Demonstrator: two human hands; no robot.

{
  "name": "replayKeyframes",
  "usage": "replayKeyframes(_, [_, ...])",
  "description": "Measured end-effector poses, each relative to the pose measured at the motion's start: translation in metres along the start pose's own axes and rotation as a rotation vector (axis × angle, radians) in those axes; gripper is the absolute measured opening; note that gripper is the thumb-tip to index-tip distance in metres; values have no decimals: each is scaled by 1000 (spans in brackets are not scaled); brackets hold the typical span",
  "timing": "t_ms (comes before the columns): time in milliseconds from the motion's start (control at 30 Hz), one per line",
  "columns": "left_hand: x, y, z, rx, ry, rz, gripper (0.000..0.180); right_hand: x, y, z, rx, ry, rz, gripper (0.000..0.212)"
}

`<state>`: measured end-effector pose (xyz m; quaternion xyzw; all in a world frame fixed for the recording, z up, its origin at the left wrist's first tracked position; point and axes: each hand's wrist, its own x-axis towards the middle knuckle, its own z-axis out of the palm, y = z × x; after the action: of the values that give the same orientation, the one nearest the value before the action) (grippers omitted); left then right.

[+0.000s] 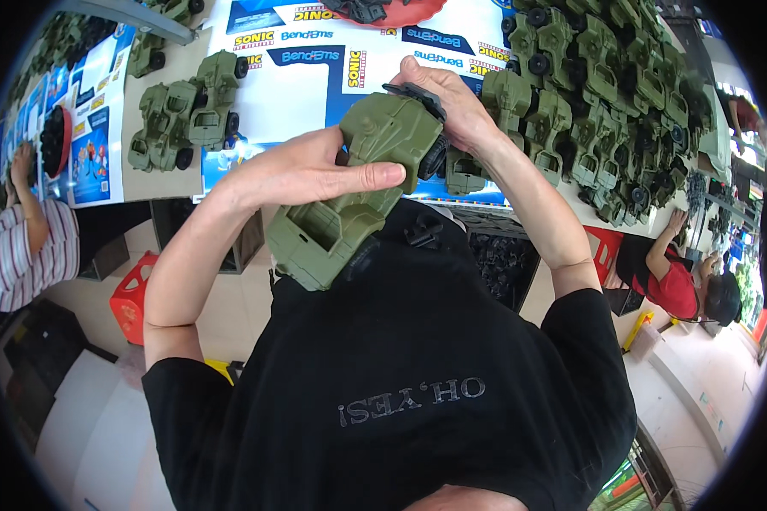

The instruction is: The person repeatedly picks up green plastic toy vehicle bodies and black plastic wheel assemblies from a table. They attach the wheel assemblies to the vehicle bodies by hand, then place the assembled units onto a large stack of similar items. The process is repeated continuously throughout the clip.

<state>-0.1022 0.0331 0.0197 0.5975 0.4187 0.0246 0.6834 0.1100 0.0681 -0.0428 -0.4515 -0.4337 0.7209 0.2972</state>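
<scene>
I hold an olive-green toy jeep body point(349, 187) tilted in front of my chest, over the table's near edge. My left hand point(302, 175) wraps over its side, thumb lying along the hood. My right hand point(447, 98) grips its front end, where a black part point(413, 94) sits under my fingers. A black wheel point(433, 157) shows at the jeep's side. My black T-shirt fills the lower picture.
A large heap of similar green jeeps point(605, 94) covers the table's right. A small group of jeeps point(183, 111) stands at the left. A black bin of dark parts point(498, 260) sits under the table. Other people work at the left point(17, 247) and right point(682, 281). A red stool point(132, 298) stands on the floor.
</scene>
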Motion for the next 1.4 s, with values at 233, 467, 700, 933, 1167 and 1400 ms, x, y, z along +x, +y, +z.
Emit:
replayKeyframes(233, [-5, 7, 6, 101, 110, -43, 93, -5, -11, -2, -158, -17, -46, 70])
replayKeyframes(467, [-4, 8, 8, 189, 138, -84, 86, -6, -14, 10, -216, 108, -31, 78])
replayKeyframes(700, [-7, 13, 8, 176, 130, -92, 85, 0, -15, 4, -82, 147, 133, 79])
replayKeyframes(933, [-4, 9, 9, 213, 123, -89, 83, 0, -7, 12, -100, 153, 142, 74])
replayKeyframes(1167, [-4, 14, 8, 218, 84, -130, 83, 5, -4, 7, -328, 127, 81, 71])
replayKeyframes(1400, [-5, -1, 21, 486, 244, 50, 75, -9, -6, 10, -226, -67, 65, 77])
